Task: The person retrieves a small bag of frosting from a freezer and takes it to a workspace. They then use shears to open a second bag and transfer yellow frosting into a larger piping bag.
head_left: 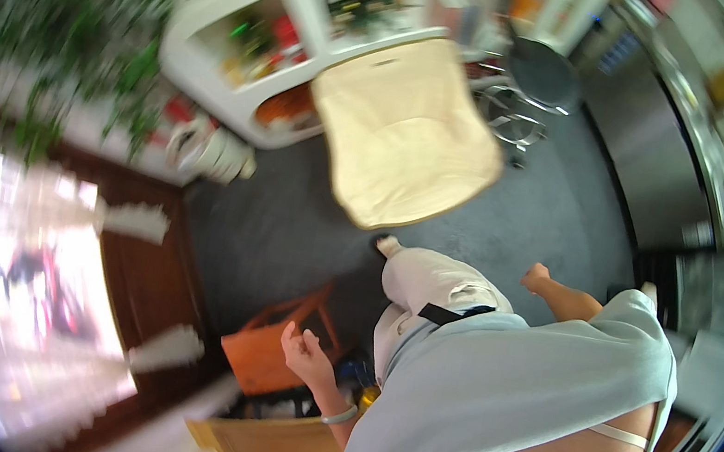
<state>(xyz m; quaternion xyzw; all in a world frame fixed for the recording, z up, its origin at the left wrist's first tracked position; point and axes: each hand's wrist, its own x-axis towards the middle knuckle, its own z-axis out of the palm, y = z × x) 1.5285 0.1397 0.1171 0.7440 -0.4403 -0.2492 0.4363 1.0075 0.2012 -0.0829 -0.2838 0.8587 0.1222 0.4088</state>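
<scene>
My left hand, with a pale bracelet on its wrist, hangs out to the left with its fingers slightly bent and apart. Nothing shows in it. Nearest to it in the picture is an orange wooden chair, low to the left. My right hand hangs over the grey floor on the other side of my legs. It looks loosely curled, and I see nothing in it; blur softens its fingers. A cream cloth-covered chair stands ahead, apart from both hands.
Behind the cream chair is a white shelf unit holding plants and small things. A black round stool and a steel fridge stand ahead right. Left are a leafy plant and a bright doorway. A wooden tabletop lies near my left side.
</scene>
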